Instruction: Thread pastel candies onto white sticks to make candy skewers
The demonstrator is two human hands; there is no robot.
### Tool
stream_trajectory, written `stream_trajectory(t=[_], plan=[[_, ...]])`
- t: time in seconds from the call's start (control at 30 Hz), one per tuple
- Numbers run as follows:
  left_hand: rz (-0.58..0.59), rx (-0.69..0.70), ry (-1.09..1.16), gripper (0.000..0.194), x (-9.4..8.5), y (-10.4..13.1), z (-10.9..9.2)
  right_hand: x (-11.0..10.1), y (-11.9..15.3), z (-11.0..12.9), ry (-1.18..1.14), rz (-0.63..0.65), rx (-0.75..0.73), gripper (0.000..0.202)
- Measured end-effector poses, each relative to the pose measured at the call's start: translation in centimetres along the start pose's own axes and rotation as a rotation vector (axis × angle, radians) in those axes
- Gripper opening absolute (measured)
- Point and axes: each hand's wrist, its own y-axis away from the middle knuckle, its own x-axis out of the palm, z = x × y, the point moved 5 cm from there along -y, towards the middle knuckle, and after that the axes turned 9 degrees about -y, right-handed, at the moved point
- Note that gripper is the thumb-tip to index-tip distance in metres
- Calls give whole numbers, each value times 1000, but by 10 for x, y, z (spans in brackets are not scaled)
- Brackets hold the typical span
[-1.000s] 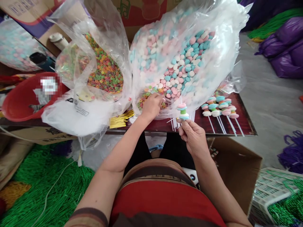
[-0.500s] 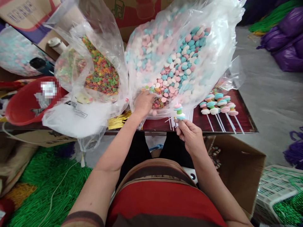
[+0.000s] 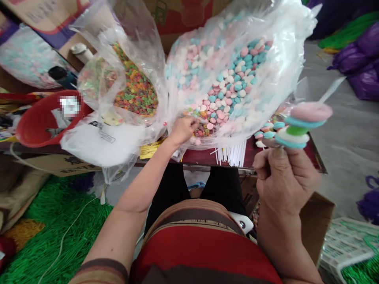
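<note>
My right hand [image 3: 286,177] is raised close to the camera, pinching a marshmallow skewer [image 3: 297,130]. Pink, blue and white round pieces and a green one are threaded on it, and a white stick end sticks out at the top. My left hand [image 3: 184,129] is at the mouth of a large clear plastic bag [image 3: 291,59] of pink, white and blue marshmallows [image 3: 229,88], beside small coloured rings [image 3: 204,129]. Its fingers are curled together; what is between them is hidden. Several other skewers [image 3: 268,132] lie on the table behind my right hand, partly covered by it.
White sticks [image 3: 232,154] and yellow ties [image 3: 152,149] lie along the front edge of the dark red table [image 3: 197,157]. A clear bag of coloured rings [image 3: 136,92] and a red basin [image 3: 29,122] stand to the left. A cardboard box [image 3: 318,217] sits below right.
My right hand has lifted the skewer up, to the right and closer to the camera. The fingers of my left hand have drawn together at the rings.
</note>
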Motion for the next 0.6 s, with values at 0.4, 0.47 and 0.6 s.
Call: stream_trajectory(t=[0.4,0.47,0.6], plan=[[243,46,-456,28,26,-2,-42,0,17,-56,65,60,277,29],[210,9,-406,29,25,-3,-40,-4,18,-57,85,54,278,30],[42,-48,-116,21,10,1,-20,-6,20,-67,101,95,337,32]])
